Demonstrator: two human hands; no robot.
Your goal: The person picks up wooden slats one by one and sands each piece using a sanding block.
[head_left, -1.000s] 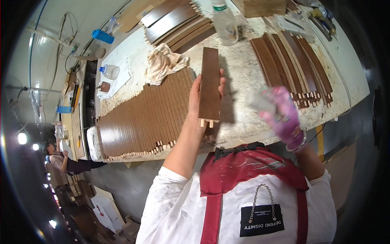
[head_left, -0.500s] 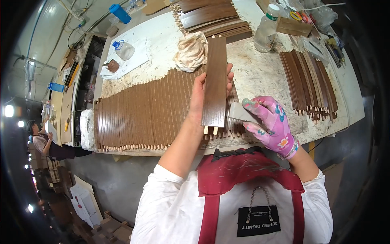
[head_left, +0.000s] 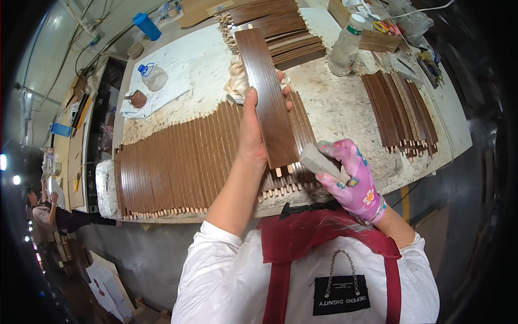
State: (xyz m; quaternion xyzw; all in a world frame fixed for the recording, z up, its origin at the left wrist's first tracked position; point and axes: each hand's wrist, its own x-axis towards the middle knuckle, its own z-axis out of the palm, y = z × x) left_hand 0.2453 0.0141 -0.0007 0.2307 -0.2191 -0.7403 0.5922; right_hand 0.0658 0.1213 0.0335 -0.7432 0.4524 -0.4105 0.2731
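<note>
My bare left hand grips a brown wooden slat with pale dowel pegs sticking out of both ends. The slat is raised above the table and tilts, its far end leaning left. In a pink flowered glove, my right hand pinches a grey block, which looks like a sanding block, close beside the slat's near end. Whether block and slat touch, I cannot tell. Beneath lies a long row of similar slats, packed edge to edge. Partly hidden behind the raised slat is a crumpled cream cloth.
Another stack of slats lies at the back, and a smaller pile at the right. A clear bottle stands between them. On a white cloth at the left are a blue-capped jug and a small brown pot. Another person is far left.
The slat in my left hand has tilted, its far end swinging left. My right hand has brought the grey block nearer the slat's near end. The whole view has shifted slightly.
</note>
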